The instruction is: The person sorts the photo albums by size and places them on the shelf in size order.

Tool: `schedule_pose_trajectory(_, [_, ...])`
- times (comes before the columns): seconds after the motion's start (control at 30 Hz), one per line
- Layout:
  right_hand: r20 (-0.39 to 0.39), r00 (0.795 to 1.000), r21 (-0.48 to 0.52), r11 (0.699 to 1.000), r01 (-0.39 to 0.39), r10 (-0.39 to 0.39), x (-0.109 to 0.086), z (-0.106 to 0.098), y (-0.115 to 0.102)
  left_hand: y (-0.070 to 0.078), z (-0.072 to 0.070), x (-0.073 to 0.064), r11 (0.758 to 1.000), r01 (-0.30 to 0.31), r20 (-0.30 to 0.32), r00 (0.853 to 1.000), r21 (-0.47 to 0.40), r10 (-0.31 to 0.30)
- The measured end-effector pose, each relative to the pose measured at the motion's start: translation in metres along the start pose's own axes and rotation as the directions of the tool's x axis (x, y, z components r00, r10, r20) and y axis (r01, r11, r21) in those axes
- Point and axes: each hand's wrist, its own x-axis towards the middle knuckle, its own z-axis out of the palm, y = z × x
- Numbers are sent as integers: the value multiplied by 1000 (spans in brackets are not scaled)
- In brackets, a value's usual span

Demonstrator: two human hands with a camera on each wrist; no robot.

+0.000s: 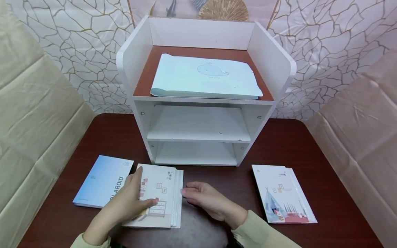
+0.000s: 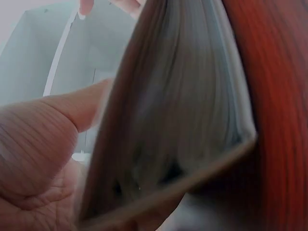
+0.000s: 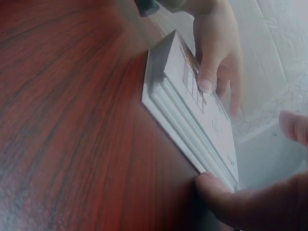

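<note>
A thick photo album (image 1: pixel 161 184) with a white illustrated cover lies at the front of the table. My left hand (image 1: pixel 131 198) grips its left side, thumb on the cover and fingers over the spine edge. In the left wrist view, the album's page ends (image 2: pixel 192 72) show between its two covers. My right hand (image 1: pixel 209 201) is at the opposite edge, fingers loosely bent. One fingertip (image 3: pixel 209 183) touches the album's open side in the right wrist view, while another digit stands away from it. Partly behind my left hand is a blue album (image 1: pixel 100 179).
A white shelf unit (image 1: pixel 198 151) stands at the back, with a pale whale-print packet (image 1: pixel 198 79) on its brown top. On the right lies another white illustrated album (image 1: pixel 276 187). Beige fabric (image 1: pixel 356 137) borders the dark wooden table (image 1: pixel 338 206).
</note>
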Motion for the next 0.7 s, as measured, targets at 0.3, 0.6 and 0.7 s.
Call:
schedule_pose_trajectory(0.3, [-49, 999, 76, 997, 8, -5, 0, -2, 1, 6, 3, 2, 1000, 1, -1, 1000, 17, -1])
schedule_pose_trajectory(0.6, [-103, 994, 61, 998, 31, -25, 0, 0, 4, 12, 6, -2, 1000, 10, -41, 999, -25, -11])
schedule_pose_trajectory(0.7, [-126, 992, 35, 999, 32, -28, 0, 0, 4, 15, 7, -4, 999, -10, -63, 998, -40, 8])
